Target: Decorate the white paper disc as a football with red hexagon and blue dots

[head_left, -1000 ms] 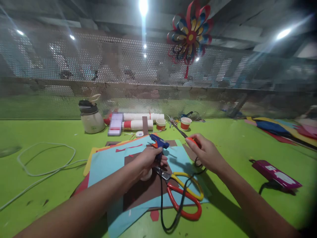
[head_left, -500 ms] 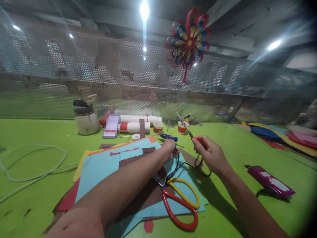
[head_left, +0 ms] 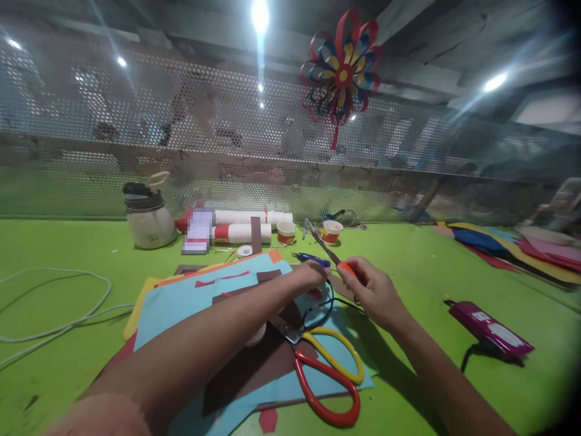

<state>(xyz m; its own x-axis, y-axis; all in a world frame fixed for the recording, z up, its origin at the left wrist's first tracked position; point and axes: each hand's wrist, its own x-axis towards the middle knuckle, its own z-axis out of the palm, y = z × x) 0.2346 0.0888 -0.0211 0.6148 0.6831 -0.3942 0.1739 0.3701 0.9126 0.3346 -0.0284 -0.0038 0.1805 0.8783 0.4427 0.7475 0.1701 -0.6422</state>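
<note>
My right hand (head_left: 373,289) is closed on a slim tool (head_left: 327,247) with an orange grip and long dark metal blades, like small scissors, pointing away and left. My left hand (head_left: 313,278) is curled over the paper stack, its fingers at a thin black cable (head_left: 330,303) that loops down; the grip is partly hidden. Just beyond it lies a blue pen-like tool (head_left: 312,259). Large scissors (head_left: 324,381) with one red and one yellow handle lie on brown paper (head_left: 254,375) and light blue sheets (head_left: 177,303). A pale round thing (head_left: 256,335) shows partly under my left forearm.
Behind stand a white bottle (head_left: 149,224), a phone (head_left: 197,231), white rolls (head_left: 247,234) and two paper cups (head_left: 285,232). To the right are a purple device (head_left: 492,332) and coloured sheets (head_left: 508,245). A white cord (head_left: 102,303) lies left; a perforated screen (head_left: 204,151) rises behind.
My right hand has moved left and slightly down with the bladed tool, closer to my left hand. The black cable's loop has changed shape. The whole view has shifted slightly.
</note>
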